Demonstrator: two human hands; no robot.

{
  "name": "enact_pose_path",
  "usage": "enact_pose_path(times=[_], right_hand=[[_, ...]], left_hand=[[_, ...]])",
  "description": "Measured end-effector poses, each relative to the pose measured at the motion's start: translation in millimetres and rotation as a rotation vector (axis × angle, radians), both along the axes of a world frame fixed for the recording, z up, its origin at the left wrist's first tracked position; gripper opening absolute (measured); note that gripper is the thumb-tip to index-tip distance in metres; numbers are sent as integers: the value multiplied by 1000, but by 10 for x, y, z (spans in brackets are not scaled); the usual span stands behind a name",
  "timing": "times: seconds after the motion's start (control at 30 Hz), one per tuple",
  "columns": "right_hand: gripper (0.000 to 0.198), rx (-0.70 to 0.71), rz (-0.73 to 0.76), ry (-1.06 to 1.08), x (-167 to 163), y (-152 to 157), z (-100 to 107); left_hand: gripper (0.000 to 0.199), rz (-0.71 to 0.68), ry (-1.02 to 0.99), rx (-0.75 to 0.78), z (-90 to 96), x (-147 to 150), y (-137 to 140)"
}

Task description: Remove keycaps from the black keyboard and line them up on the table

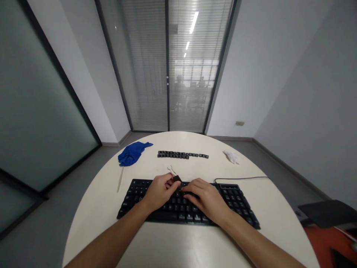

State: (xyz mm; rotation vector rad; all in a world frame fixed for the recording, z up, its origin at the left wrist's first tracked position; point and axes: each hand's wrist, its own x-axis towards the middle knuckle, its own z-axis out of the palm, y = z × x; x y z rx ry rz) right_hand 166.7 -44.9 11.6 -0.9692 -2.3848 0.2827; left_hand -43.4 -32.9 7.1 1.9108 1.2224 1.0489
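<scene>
1. Near ten o'clock from the keyboard (178, 207), I see a crumpled blue cloth (132, 154).
2. The left hand (159, 190) grips a wire tool (177, 179) by its dark end.
3. At twelve: loose keys (181, 155), already off, in rows; many remain seated.
4. The right hand (206, 196) curls over the keyboard; whether holding anything, I can't tell.
5. At one: white tissue (231, 156).

Both forearms (119, 232) bare (hands (159, 190) too)

One head cam, sitting above and behind the left hand (161, 191) and right hand (205, 197), aimed forward/down, pretty close but wide enough to catch the glass partition (147, 74) well beyond them.
</scene>
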Motion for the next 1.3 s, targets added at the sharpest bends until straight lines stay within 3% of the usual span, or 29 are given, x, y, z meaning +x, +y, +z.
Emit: enact_pose_path(times=[0.4, 0.6, 0.87, 1.1, 1.3], right_hand=[[15, -252, 113, 199, 10, -7, 71], [18, -221, -128, 277, 88, 133, -13], [18, -231, -366, 198, 227, 292, -64], [20, -328, -434, 96, 262, 469, -50], [19, -301, -466, -65, 287, 724, -90]], left_hand=[[18, 3, 33, 27, 5, -7, 1], [21, 65, 12, -23, -14, 3, 14], [25, 63, 9, -29, -32, -16, 24], [26, 67, 18, -9, -73, -37, 35], [27, 61, 11, -17, -94, -48, 46]])
